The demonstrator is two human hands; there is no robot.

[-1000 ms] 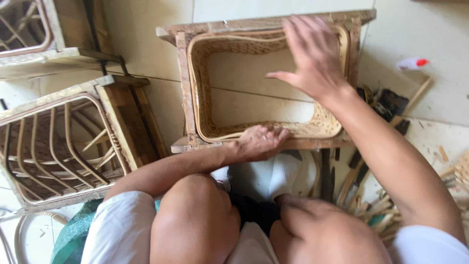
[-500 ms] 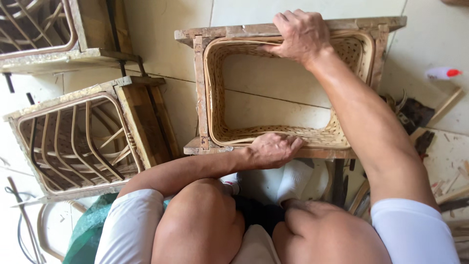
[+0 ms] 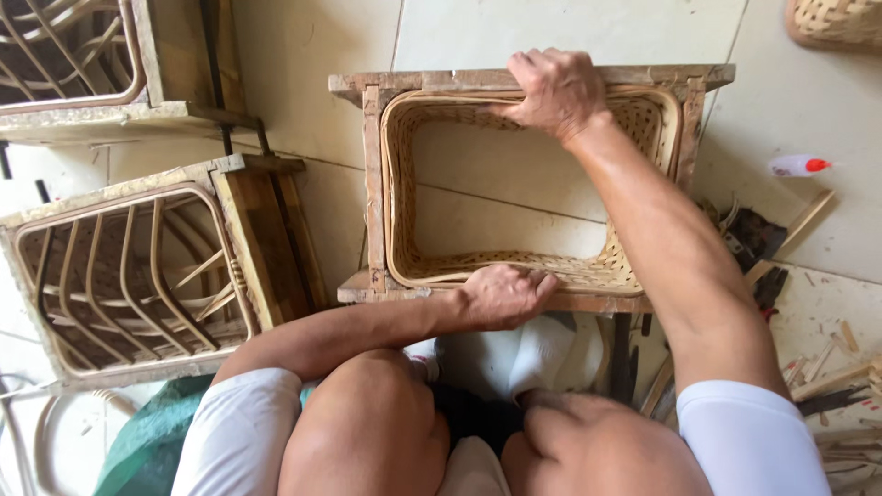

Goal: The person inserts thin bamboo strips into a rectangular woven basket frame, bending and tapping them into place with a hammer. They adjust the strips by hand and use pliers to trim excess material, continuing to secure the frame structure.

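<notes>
A rectangular woven rattan basket [image 3: 634, 276] without a bottom sits inside a wooden frame [image 3: 372, 184] on the tiled floor in front of my knees. My right hand [image 3: 551, 92] grips the far rim of the basket and frame, fingers curled over the top edge. My left hand [image 3: 501, 296] presses on the near rim, fingers closed over the woven edge and the wooden rail.
A second wooden frame with bent rattan ribs [image 3: 129, 276] lies at the left, another [image 3: 64, 55] above it. A small white bottle with a red cap [image 3: 797, 165] lies at the right. Wood strips and tools [image 3: 790, 266] litter the right floor. A woven piece [image 3: 836, 23] shows top right.
The view has shifted and come closer. My right hand moved from the right inner wall to the far rim and took hold there. My left hand stays on the near rim.
</notes>
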